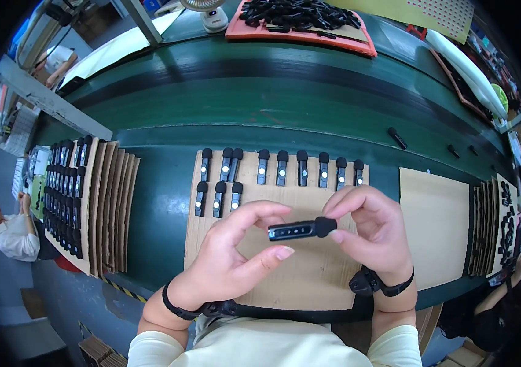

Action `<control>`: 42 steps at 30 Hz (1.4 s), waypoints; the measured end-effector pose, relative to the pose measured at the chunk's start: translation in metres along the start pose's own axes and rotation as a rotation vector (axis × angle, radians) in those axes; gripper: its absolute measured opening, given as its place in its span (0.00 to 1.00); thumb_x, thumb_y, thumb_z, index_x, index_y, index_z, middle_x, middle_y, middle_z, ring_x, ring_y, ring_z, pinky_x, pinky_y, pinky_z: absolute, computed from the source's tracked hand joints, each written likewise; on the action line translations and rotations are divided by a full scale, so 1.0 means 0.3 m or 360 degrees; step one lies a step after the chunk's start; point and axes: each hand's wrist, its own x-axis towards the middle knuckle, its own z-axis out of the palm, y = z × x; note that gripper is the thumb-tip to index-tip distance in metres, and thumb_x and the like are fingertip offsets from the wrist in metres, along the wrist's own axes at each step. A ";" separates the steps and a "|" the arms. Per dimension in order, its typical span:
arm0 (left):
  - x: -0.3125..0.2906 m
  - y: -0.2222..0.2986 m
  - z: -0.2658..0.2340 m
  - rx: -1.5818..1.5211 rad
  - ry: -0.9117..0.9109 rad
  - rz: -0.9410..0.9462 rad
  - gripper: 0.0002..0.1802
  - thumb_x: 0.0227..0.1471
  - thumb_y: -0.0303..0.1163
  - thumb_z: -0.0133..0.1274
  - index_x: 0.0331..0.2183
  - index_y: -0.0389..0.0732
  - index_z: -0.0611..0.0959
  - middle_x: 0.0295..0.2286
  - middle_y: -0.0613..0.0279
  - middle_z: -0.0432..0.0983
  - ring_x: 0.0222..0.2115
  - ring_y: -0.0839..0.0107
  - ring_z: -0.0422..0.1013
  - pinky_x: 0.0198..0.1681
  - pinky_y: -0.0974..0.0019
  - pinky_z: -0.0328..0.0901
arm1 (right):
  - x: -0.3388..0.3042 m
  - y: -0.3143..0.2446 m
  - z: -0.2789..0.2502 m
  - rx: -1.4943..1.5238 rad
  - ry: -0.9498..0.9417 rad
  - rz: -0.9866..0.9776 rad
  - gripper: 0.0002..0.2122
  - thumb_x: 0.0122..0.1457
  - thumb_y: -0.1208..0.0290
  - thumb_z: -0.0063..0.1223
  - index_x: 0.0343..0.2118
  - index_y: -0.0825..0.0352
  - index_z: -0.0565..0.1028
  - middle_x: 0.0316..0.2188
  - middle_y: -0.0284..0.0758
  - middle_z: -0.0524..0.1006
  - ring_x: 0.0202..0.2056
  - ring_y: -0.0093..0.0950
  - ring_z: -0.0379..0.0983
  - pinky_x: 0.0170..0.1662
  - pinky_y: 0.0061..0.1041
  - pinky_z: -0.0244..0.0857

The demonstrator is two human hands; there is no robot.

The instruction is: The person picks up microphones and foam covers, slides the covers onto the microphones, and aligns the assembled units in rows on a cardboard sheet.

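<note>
My right hand (373, 229) pinches the dark foam tip of a small black microphone (294, 230), held level above a cardboard sheet (297, 281). A row of small marks shows along the microphone's upturned side. Around its other end, my left hand (230, 254) is open, thumb and fingers apart below and above the body, with no contact visible. Beyond my hands, several similar microphones (282, 168) lie in a row along the sheet's far edge, foam tips pointing away. A shorter second row (219, 199) lies at the left, each piece bearing a pale round spot.
At left stands a stack of cardboard sheets (110, 208), microphones on its outer side. Another sheet (434, 226) and stack (483, 226) are at right. Loose microphones (397, 138) lie on the green belt (242, 92). Farther back sit a heaped red tray (300, 35) and a fan (214, 21). People work at both sides.
</note>
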 end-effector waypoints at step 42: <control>-0.008 -0.020 0.049 0.0563 0.0084 0.0442 0.15 0.37 0.17 0.62 0.33 0.36 0.80 0.25 0.57 0.74 0.25 0.64 0.70 0.33 0.65 0.63 | 0.001 0.067 0.076 -0.0617 -0.0110 -0.0254 0.12 0.54 0.80 0.53 0.43 0.69 0.70 0.41 0.38 0.73 0.40 0.28 0.71 0.45 0.26 0.64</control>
